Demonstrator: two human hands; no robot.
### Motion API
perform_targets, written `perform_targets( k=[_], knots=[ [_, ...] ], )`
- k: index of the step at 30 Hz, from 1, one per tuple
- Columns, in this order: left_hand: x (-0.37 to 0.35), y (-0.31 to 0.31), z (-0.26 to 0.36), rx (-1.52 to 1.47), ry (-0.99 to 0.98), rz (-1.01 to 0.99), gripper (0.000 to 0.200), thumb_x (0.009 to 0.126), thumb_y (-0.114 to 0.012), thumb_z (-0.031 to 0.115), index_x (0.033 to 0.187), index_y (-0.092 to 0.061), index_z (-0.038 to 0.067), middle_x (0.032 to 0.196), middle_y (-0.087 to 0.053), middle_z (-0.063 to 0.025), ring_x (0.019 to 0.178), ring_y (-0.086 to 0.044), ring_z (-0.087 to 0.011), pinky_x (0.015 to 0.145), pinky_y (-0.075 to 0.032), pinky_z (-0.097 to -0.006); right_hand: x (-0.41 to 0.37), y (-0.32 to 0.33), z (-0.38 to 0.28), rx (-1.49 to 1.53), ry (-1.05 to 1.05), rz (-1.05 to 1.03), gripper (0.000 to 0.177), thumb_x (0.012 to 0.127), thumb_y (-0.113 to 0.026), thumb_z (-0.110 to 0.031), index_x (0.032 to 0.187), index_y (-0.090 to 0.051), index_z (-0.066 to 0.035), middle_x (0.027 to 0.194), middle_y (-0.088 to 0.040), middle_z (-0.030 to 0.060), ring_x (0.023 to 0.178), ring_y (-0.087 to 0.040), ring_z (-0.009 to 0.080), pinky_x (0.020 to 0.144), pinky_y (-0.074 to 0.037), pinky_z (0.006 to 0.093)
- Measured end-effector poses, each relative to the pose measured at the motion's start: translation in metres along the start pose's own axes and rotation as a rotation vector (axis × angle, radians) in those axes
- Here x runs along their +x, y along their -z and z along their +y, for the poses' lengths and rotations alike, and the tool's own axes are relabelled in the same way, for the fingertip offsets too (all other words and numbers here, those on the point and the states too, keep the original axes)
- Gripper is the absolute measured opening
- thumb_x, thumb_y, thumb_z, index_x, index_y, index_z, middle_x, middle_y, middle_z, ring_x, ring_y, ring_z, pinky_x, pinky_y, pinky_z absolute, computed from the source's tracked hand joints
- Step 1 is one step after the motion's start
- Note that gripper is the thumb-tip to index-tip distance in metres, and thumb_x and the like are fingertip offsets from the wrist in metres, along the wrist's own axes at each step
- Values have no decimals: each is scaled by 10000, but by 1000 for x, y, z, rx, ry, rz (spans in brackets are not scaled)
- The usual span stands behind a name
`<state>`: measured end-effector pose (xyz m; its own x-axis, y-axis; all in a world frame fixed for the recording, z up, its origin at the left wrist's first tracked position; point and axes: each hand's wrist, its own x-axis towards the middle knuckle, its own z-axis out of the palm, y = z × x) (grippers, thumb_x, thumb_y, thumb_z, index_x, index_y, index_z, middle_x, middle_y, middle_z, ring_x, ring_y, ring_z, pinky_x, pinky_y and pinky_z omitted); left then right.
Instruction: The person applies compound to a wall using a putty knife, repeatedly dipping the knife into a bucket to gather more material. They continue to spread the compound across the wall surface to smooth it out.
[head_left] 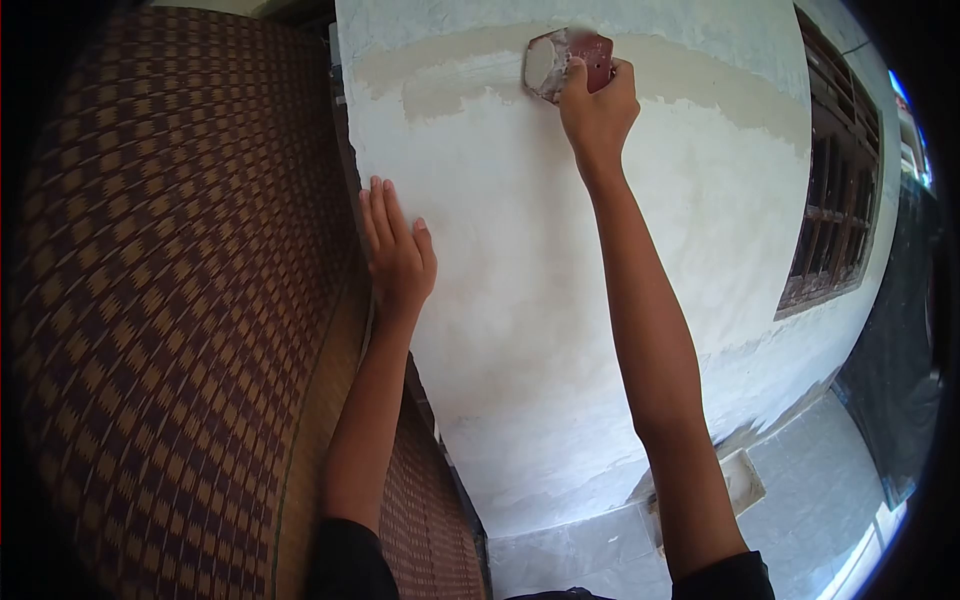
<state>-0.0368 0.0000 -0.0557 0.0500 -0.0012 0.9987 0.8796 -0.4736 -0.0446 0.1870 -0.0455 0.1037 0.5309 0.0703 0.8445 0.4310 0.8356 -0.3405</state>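
Observation:
My right hand (600, 112) grips a dark red putty spreader (597, 62) against the upper part of the white wall (510, 270). Pale, wet-looking putty coats the spreader's left side, and my thumb presses on its face. Around it runs a beige-grey band of patchy putty (445, 100) with ragged edges. Lower and to the left, my left hand (398, 250) lies open near the wall's left edge, fingers pointing up and thumb apart. Nothing is held in it. The fingers of my right hand behind the spreader are mostly hidden.
A brown woven mat screen (180, 250) stands along the left, close to my left arm. On the right, a dark window frame with bars (835, 170) is set in the wall. A shallow tray-like box (742, 482) sits on the grey tiled floor (810, 480) below. Dark sheeting (900, 320) hangs at far right.

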Motion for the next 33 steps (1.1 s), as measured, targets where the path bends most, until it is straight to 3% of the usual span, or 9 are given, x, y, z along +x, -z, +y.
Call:
perform_targets(
  k=[4,7,13,17,19,21,24,27,33],
  knots=[
    [1,2,2,13,16,-11,579,993,-440,168,1504,-271,-46,1569,-258,-217,1468,-209,-403,1172,-298,-490,-31,-46,-29,100,145,-233,288,866,-666,-151,1032,-538,47,815,-676,273,771,-682,433,742,-530,460],
    [0,2,-2,31,-2,-9,581,993,-441,172,1504,-271,-45,1572,-254,-215,1468,-209,-404,1170,-301,-490,-36,-71,-23,-36,247,-279,293,850,-652,-145,1023,-541,64,762,-671,259,751,-670,440,750,-520,493],
    [-1,2,-1,-13,21,-24,600,1000,-420,181,1526,-219,-24,1592,-216,-195,1475,-177,-406,1180,-267,-497,-1,-12,-1,-88,-34,4,271,844,-656,-167,976,-585,59,845,-709,211,772,-711,345,730,-555,417],
    [-1,0,1,9,19,-27,604,998,-420,175,1528,-211,-26,1593,-216,-194,1476,-174,-405,1181,-267,-494,-12,-21,-6,43,109,14,261,886,-617,-156,1023,-554,58,881,-701,222,810,-708,329,743,-547,404],
    [-1,-1,1,-1,12,-25,603,999,-417,176,1528,-209,-27,1593,-218,-194,1476,-176,-406,1181,-267,-494,-15,-27,-17,75,92,-45,233,905,-588,-129,1048,-514,40,801,-677,180,723,-673,328,758,-511,419],
    [-1,0,0,-12,-7,-4,601,1002,-414,182,1527,-211,-28,1591,-222,-198,1473,-183,-409,1182,-266,-495,-17,-31,-26,-31,241,45,206,909,-581,-115,1034,-502,27,772,-668,175,669,-643,337,773,-447,445],
    [0,0,-1,13,-11,-2,599,1001,-418,177,1525,-215,-30,1590,-223,-203,1471,-189,-415,1182,-263,-499,-22,-30,-35,-94,312,20,268,913,-614,-162,1072,-524,34,868,-702,206,776,-698,360,728,-541,409],
    [-1,1,-1,6,4,-14,598,1000,-422,177,1524,-221,-31,1590,-222,-208,1471,-186,-417,1182,-260,-501,-27,-33,-34,-136,453,37,249,916,-617,-162,1057,-528,22,855,-703,198,747,-698,353,701,-542,425],
    [0,2,0,-18,7,-14,600,995,-433,172,1522,-233,-32,1586,-233,-208,1472,-188,-411,1180,-263,-497,-7,-6,-36,-26,301,106,283,924,-635,-187,1078,-543,33,894,-711,196,788,-711,310,754,-548,383]
  ],
)
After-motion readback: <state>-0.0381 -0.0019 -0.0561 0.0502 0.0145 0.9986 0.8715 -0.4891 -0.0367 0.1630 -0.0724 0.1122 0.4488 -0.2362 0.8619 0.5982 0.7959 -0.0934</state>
